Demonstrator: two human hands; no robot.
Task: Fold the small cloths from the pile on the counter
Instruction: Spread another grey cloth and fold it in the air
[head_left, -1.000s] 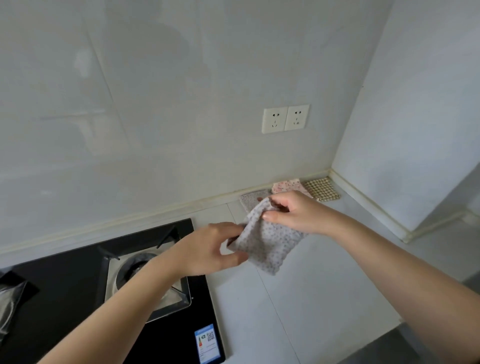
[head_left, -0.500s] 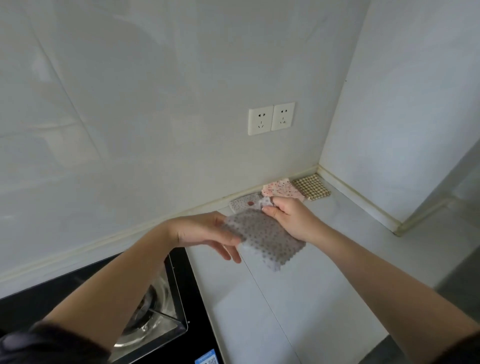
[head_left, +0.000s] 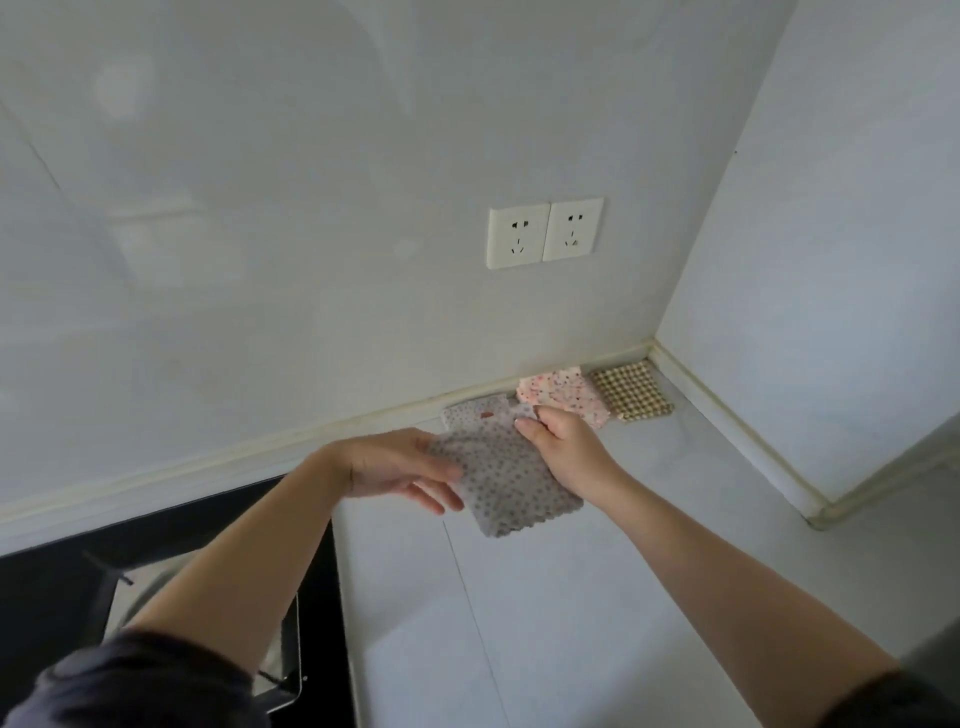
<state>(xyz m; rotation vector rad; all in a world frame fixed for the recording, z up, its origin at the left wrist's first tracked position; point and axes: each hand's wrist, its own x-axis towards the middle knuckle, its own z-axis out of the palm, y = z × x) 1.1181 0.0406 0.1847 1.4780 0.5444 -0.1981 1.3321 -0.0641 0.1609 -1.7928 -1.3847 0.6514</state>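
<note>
A small grey dotted cloth (head_left: 511, 480) hangs folded just above the white counter (head_left: 597, 597). My right hand (head_left: 563, 447) pinches its upper right corner between thumb and fingers. My left hand (head_left: 400, 467) touches the cloth's left edge with its fingers stretched out and relaxed. Behind it, against the wall, lies another grey dotted cloth (head_left: 475, 413) with a small red mark. A pink speckled cloth (head_left: 563, 395) and a brown checked cloth (head_left: 631, 389) lie in a row to its right.
A black gas hob (head_left: 171, 582) with a metal burner ring fills the lower left, right beside the counter's edge. A double wall socket (head_left: 545, 231) sits above the cloths. The side wall (head_left: 831, 260) closes off the corner on the right.
Both hands have carried the grey cloth back toward the wall. My left hand has let go of its lower corner and now lies open along its left edge.
</note>
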